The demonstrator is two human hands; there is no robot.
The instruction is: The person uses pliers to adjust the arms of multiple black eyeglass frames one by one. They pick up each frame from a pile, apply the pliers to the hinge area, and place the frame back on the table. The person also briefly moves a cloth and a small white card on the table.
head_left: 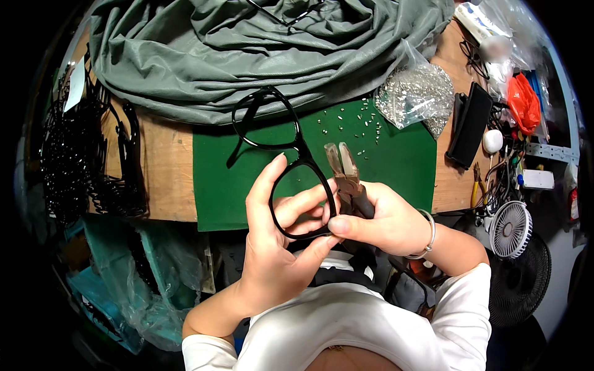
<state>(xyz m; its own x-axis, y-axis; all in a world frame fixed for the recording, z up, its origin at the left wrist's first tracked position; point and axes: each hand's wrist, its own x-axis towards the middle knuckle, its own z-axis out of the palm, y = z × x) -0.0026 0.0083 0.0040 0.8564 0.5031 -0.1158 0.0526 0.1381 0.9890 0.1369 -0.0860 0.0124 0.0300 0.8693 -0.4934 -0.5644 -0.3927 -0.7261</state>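
Note:
A black eyeglass frame [301, 147] is held up over the near edge of a green mat [229, 191], tilted with one rim toward me and the other pointing away. My left hand [272, 253] is closed around the near rim, fingers behind it and thumb at its lower edge. In my right hand [383, 219] is a pair of pliers [348, 179], jaws pointing away from me and slightly apart. My right thumb also touches the near rim's corner. Small silvery metal pieces [362, 133] lie scattered on the mat beyond the pliers.
A plastic bag of small metal parts [417, 93] rests at the mat's far right. Grey-green cloth [216, 68] is heaped at the back. Many black frames [68, 161] are piled left. At right are a black case [470, 127], yellow-handled cutters [476, 185] and a white fan [510, 229].

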